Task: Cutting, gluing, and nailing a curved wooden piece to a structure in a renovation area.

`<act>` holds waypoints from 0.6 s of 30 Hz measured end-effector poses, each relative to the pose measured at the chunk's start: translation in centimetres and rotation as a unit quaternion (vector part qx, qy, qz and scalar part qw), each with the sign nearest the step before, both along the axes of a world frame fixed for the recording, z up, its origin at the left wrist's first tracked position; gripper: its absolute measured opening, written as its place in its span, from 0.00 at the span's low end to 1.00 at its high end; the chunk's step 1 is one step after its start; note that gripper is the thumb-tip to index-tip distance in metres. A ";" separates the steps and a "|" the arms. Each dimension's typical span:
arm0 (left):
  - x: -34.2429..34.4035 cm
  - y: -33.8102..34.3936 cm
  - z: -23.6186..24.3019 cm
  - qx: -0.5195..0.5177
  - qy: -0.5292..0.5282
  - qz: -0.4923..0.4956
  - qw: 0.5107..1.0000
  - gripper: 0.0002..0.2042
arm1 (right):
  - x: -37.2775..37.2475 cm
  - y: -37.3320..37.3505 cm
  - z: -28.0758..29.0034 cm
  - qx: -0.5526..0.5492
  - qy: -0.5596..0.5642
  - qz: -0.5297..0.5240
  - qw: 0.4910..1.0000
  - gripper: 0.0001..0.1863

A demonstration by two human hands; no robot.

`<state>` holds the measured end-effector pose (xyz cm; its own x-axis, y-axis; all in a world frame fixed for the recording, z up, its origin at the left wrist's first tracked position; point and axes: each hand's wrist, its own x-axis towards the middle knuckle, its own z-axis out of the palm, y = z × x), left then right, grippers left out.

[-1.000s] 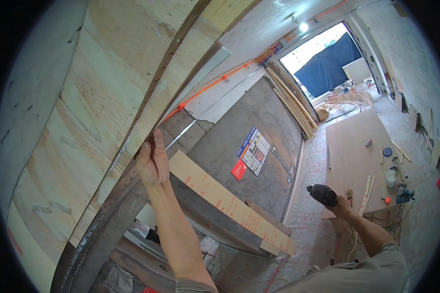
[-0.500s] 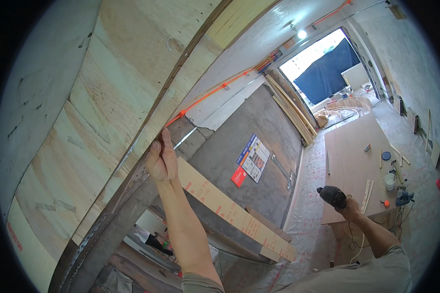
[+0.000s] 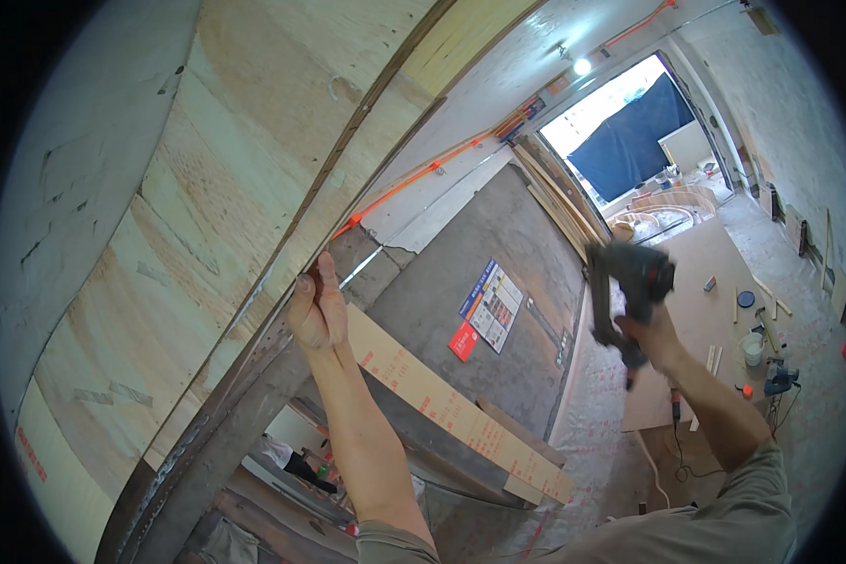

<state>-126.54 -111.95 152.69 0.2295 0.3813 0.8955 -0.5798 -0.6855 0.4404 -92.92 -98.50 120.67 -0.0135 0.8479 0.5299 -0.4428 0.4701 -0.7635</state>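
Up at the left, my left hand (image 3: 320,305) pinches the lower edge of a curved plywood panel (image 3: 244,179), thumb and fingers closed along it. My right hand (image 3: 656,340) grips the handle of a dark nail gun (image 3: 635,282), smeared by motion and raised in front of the worktable. A pale hose (image 3: 656,475) hangs below my right forearm; its join to the nail gun is hidden. The tool is well apart from the panel.
A wooden worktable (image 3: 696,249) at right bears a white bucket (image 3: 751,349), a blue power tool (image 3: 780,381), a hammer and wood strips. A corded tool (image 3: 675,406) hangs at its near edge. A printed board (image 3: 442,404) slants below my left hand. Planks (image 3: 564,211) lean at the far wall.
My right hand has lifted the nail gun up from above the worktable and turned it more upright. The left hand keeps its hold on the panel edge. The view has shifted slightly.
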 end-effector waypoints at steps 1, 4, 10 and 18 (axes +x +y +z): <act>0.0 -0.2 0.0 0.000 -0.001 0.000 1.000 0.24 | -0.4 -0.5 3.3 0.026 0.016 -0.024 0.999 0.09; 0.6 0.7 -0.2 -0.009 -0.024 -0.013 1.000 0.25 | -0.9 -1.2 12.6 0.106 0.152 0.105 0.977 0.07; 0.9 0.4 0.5 -0.024 0.006 -0.034 0.999 0.24 | -4.0 -3.7 26.1 0.259 0.311 0.289 0.868 0.19; 0.9 0.2 0.2 -0.043 0.018 -0.033 0.998 0.25 | -6.3 -1.4 29.6 0.327 0.322 0.457 0.762 0.17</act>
<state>-125.67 -111.78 152.92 0.2879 0.4390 0.8511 -0.6057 -0.6049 0.5169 -99.22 -99.95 150.26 0.0011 0.1912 0.9815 -0.9972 -0.0734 0.0154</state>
